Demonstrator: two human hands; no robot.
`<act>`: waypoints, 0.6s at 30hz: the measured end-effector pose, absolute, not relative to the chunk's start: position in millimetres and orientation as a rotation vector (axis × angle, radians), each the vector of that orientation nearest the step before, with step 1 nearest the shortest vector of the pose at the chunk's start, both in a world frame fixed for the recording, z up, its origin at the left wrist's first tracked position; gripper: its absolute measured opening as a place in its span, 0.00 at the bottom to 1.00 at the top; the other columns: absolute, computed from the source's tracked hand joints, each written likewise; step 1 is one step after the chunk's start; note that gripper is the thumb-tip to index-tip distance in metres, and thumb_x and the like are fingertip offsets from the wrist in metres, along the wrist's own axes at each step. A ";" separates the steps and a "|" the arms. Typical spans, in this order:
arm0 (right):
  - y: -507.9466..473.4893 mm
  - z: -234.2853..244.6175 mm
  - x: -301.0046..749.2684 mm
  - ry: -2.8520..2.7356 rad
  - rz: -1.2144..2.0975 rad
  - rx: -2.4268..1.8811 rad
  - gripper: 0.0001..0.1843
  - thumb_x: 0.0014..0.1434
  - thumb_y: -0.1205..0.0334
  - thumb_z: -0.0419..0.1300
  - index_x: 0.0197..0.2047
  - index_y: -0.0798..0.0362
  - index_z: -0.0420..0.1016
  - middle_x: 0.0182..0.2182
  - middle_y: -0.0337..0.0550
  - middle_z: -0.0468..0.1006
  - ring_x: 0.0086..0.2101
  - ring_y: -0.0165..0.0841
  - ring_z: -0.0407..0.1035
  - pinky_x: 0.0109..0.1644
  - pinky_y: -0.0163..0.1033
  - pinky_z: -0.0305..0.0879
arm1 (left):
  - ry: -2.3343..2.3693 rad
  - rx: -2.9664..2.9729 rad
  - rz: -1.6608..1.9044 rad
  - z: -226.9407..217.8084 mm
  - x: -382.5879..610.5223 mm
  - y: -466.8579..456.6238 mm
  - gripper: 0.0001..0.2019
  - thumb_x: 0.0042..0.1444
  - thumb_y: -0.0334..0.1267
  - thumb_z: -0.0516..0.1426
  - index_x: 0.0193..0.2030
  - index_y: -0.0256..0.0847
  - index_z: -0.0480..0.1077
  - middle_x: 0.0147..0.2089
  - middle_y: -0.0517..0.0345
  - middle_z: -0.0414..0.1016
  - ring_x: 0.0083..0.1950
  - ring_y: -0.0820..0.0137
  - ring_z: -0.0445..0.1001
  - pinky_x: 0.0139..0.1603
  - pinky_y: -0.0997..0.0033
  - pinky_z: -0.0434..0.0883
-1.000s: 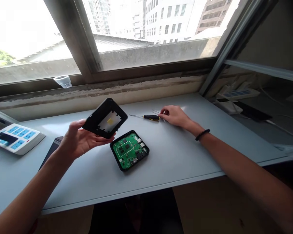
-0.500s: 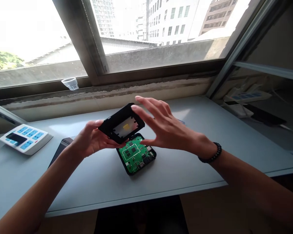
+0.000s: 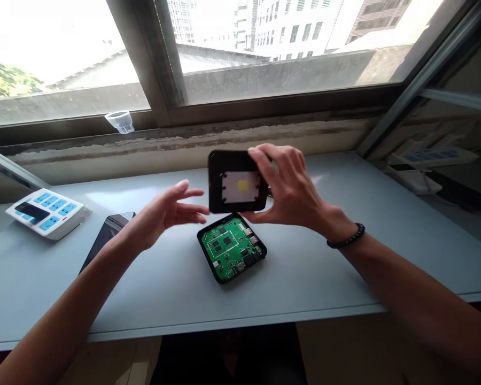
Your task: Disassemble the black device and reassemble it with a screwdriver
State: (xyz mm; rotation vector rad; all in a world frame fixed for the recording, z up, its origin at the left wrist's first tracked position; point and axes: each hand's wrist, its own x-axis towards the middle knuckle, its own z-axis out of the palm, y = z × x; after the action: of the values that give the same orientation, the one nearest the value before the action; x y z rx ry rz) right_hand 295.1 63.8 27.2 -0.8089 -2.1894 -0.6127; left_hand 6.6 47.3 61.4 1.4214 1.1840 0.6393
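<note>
We're at one grey desk (image 3: 40,289) under one window (image 3: 288,48). Two power strips: a white one with blue sockets at far left (image 3: 44,213), another off to the right past the window frame (image 3: 433,158). One dark phone (image 3: 108,235) lies flat left of centre, near our left forearm. One clear plastic cup (image 3: 120,121) sits on the window frame.

Centre of desk: one black square base (image 3: 212,270) lying flat, with one green board (image 3: 228,246) face up in it. Silver connectors show along its right edge; the chips are too small to count.

One black square lid (image 3: 236,187) is in the air just above the base, held roughly upright with its inner face towards us. That face carries one pale pad (image 3: 234,187) with one yellow patch (image 3: 242,185).

Two arms, both reaching forward from the bottom corners. Our right hand (image 3: 292,187) pinches the lid, fingers (image 3: 272,155) over the top edge and thumb (image 3: 252,216) under the bottom edge. One beaded bracelet (image 3: 347,236) is on that wrist. Our left hand (image 3: 164,211) is open, palm turned towards the lid, fingers spread, fingertips just beside the lid's left edge and not touching it.
</note>
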 end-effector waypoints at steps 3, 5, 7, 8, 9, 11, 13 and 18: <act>78.5 16.4 312.4 -2.049 -0.405 -0.959 0.56 0.55 0.37 0.65 0.75 0.48 0.40 0.64 0.59 0.63 0.62 0.57 0.62 0.64 0.61 0.61 | 1.397 1.803 0.646 56.4 8.0 35.0 0.42 0.56 0.70 0.58 0.65 0.37 0.69 0.57 0.42 0.80 0.57 0.49 0.79 0.64 0.45 0.72; 87.2 10.0 320.3 -1.986 -0.281 -0.999 0.59 0.50 0.34 0.67 0.74 0.43 0.39 0.66 0.56 0.61 0.62 0.56 0.63 0.63 0.61 0.64 | 1.466 2.021 0.484 51.7 12.6 21.2 0.45 0.55 0.72 0.56 0.69 0.38 0.66 0.62 0.40 0.75 0.60 0.46 0.75 0.63 0.39 0.71; 92.6 5.5 323.9 -1.955 -0.221 -1.032 0.60 0.48 0.33 0.68 0.74 0.42 0.40 0.68 0.55 0.60 0.62 0.55 0.64 0.63 0.60 0.64 | 1.485 2.218 0.334 45.0 19.6 6.9 0.54 0.54 0.72 0.57 0.76 0.35 0.53 0.69 0.34 0.66 0.69 0.40 0.66 0.67 0.33 0.66; 93.7 4.1 324.2 -1.949 -0.208 -1.051 0.60 0.48 0.33 0.68 0.73 0.42 0.42 0.68 0.55 0.60 0.62 0.54 0.64 0.63 0.60 0.64 | 1.462 2.301 0.265 41.1 23.4 0.8 0.58 0.51 0.72 0.59 0.77 0.32 0.49 0.72 0.31 0.62 0.73 0.36 0.59 0.68 0.31 0.63; 93.8 3.3 323.7 -1.949 -0.200 -1.072 0.59 0.48 0.34 0.68 0.73 0.43 0.43 0.67 0.56 0.61 0.62 0.54 0.65 0.64 0.60 0.64 | 1.424 2.365 0.206 37.0 27.0 -4.0 0.61 0.48 0.72 0.61 0.77 0.31 0.47 0.73 0.30 0.59 0.74 0.34 0.55 0.69 0.30 0.62; 91.7 3.2 321.0 -1.974 -0.174 -1.119 0.58 0.48 0.35 0.69 0.72 0.46 0.46 0.66 0.57 0.64 0.62 0.54 0.65 0.64 0.60 0.63 | 1.319 2.459 0.139 29.0 32.8 -9.6 0.63 0.45 0.68 0.65 0.77 0.29 0.47 0.71 0.27 0.61 0.73 0.33 0.57 0.69 0.32 0.64; 87.8 4.4 317.1 -2.031 -0.135 -1.161 0.56 0.48 0.36 0.69 0.71 0.48 0.49 0.64 0.59 0.67 0.61 0.55 0.66 0.65 0.61 0.61 | 1.253 2.516 0.169 22.3 35.7 -10.4 0.57 0.49 0.61 0.66 0.76 0.28 0.48 0.69 0.28 0.62 0.71 0.37 0.60 0.69 0.35 0.65; 79.5 5.3 308.1 -2.187 -0.033 -1.163 0.54 0.47 0.40 0.69 0.69 0.54 0.54 0.62 0.61 0.70 0.58 0.57 0.68 0.64 0.63 0.59 | 0.978 2.628 0.224 13.3 34.7 -7.4 0.50 0.52 0.52 0.65 0.75 0.31 0.49 0.73 0.29 0.58 0.75 0.39 0.55 0.70 0.37 0.65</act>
State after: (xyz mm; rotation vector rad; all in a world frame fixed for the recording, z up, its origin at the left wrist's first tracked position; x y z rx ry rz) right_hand 308.1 79.5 5.3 -1.1626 -2.1865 -0.0332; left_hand 34.7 -7.4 13.3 2.6279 0.9784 0.2239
